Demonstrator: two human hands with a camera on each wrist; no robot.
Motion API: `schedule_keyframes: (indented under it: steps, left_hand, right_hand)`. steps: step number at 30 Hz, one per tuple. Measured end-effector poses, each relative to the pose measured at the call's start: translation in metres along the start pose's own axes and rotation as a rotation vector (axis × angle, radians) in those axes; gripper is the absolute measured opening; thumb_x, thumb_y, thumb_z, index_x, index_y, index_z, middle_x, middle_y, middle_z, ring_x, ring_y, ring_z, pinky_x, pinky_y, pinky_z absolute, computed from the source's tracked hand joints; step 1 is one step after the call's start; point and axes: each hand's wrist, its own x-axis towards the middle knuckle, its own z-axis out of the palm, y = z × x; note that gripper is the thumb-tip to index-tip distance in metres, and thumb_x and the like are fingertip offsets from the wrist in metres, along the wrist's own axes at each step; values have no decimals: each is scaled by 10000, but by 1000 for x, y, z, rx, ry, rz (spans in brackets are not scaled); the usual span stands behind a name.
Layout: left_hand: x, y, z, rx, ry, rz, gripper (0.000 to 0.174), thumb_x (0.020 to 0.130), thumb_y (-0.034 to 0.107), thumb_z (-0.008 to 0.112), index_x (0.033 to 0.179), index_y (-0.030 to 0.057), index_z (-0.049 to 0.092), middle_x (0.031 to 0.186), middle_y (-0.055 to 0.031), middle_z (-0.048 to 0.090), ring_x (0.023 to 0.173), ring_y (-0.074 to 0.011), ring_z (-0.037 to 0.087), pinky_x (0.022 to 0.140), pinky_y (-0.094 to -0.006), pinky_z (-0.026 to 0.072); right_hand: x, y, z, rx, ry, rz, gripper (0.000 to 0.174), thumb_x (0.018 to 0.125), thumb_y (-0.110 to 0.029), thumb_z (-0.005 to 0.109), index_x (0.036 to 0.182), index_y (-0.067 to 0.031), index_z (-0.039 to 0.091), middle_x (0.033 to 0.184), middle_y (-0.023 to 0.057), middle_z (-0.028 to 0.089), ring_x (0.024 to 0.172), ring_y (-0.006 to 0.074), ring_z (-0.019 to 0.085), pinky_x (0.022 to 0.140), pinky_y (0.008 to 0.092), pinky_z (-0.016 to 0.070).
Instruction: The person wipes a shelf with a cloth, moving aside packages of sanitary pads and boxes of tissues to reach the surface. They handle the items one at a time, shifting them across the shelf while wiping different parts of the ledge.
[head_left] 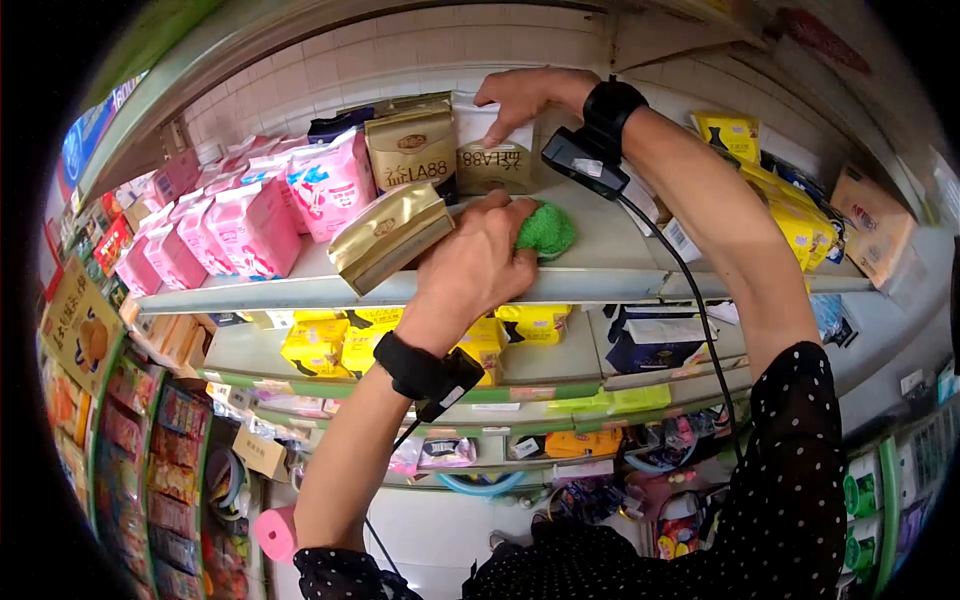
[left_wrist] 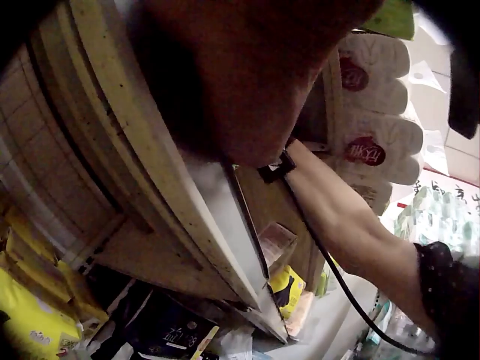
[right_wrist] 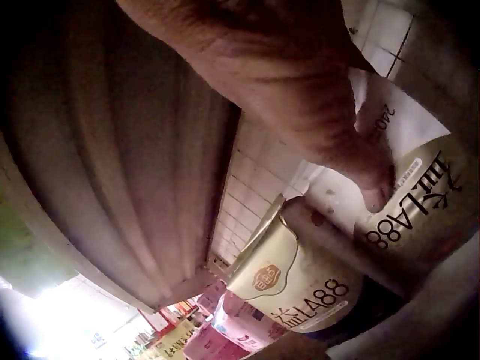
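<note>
High in the head view, my right hand [head_left: 530, 100] grips the top of a white-and-gold pack [head_left: 497, 165] lettered LA88, its print upside down. In the right wrist view the thumb of the right hand [right_wrist: 300, 97] presses on the front of that pack [right_wrist: 412, 202]. My left hand [head_left: 475, 250], low over the front of the shelf, holds a bunched green cloth [head_left: 547, 231] between fingers and thumb. A gold pack [head_left: 388, 238] lies tilted against the left hand, reaching over the shelf edge. Another gold LA88 pack [head_left: 410, 150] stands upright behind it.
Rows of pink packs [head_left: 250, 230] fill the shelf [head_left: 600, 240] on the left. Yellow packs [head_left: 800, 215] and a brown box [head_left: 870, 225] stand on the right. Lower shelves hold yellow packs [head_left: 315, 345] and dark blue packs [head_left: 655, 340]. A black cable [head_left: 690, 280] hangs from the right wrist.
</note>
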Motion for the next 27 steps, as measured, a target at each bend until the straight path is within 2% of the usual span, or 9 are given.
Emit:
schedule_keyframes:
  steps: [3,6,9,12,13,19,22,25,27]
  left_hand:
    - [1,0,0,-1,-12,-7,387,734,152,564,1115,89,601,1064,-178,587,976,-394,590,851,-467,488]
    - [1,-5,2,-8,-26,-22,425,748,167,570,1168,106,584,1180,-195,562,1040,-405,569,907,-467,468]
    - [0,-13,8,-8,-18,-18,450,761,191,569,1203,107,569,1245,-213,536,1094,-415,544,959,-467,442]
    - [2,-26,17,5,6,16,444,757,183,570,1185,66,573,1212,-229,544,1094,-414,540,959,-459,440]
    - [6,-11,1,-74,-79,-7,443,741,148,576,1165,22,575,1162,-245,558,1066,-420,549,945,-452,448]
    - [7,-14,-1,-92,-40,10,464,707,139,598,1144,-19,586,1096,-260,597,1038,-416,571,922,-420,462]
    - [6,-11,-5,-64,-67,-62,482,702,166,610,1148,-16,589,1085,-253,614,1024,-403,585,910,-403,463]
    - [6,-5,-10,-84,-29,-10,472,698,160,607,1136,-16,595,1042,-249,635,984,-388,610,890,-389,469]
    - [9,-2,-9,-92,-61,-64,475,696,157,606,1137,-17,595,1023,-249,642,969,-368,622,885,-375,472]
  right_hand:
    - [0,1,-8,85,-93,4,716,720,-412,773,1222,45,545,1130,181,618,987,247,612,844,315,488]
    - [-24,-2,-28,171,71,41,717,753,-445,749,1233,44,539,1141,192,610,999,239,610,864,311,485]
    - [-61,-20,-53,251,129,-21,554,836,-365,699,1212,21,570,1086,141,641,999,172,609,861,272,486]
    - [-105,-41,-68,361,192,-44,444,878,-300,665,1194,3,590,1086,110,647,1000,144,610,869,254,485]
    - [-121,-46,-69,390,220,-44,410,890,-280,654,1188,-4,597,1089,101,648,998,136,611,873,250,485]
    - [-193,-48,-58,728,380,101,312,889,-241,639,1070,12,655,951,72,687,882,121,640,812,249,503]
    - [-223,-47,-54,687,393,47,283,870,-220,637,1048,-1,661,930,130,692,877,188,661,809,282,514]
    - [-237,-49,-43,116,228,93,296,862,-226,624,1075,-23,655,1008,131,681,884,246,663,833,319,507]
    - [-230,-45,-22,-162,176,-17,236,803,-163,599,956,2,670,924,171,676,852,321,644,804,387,509]
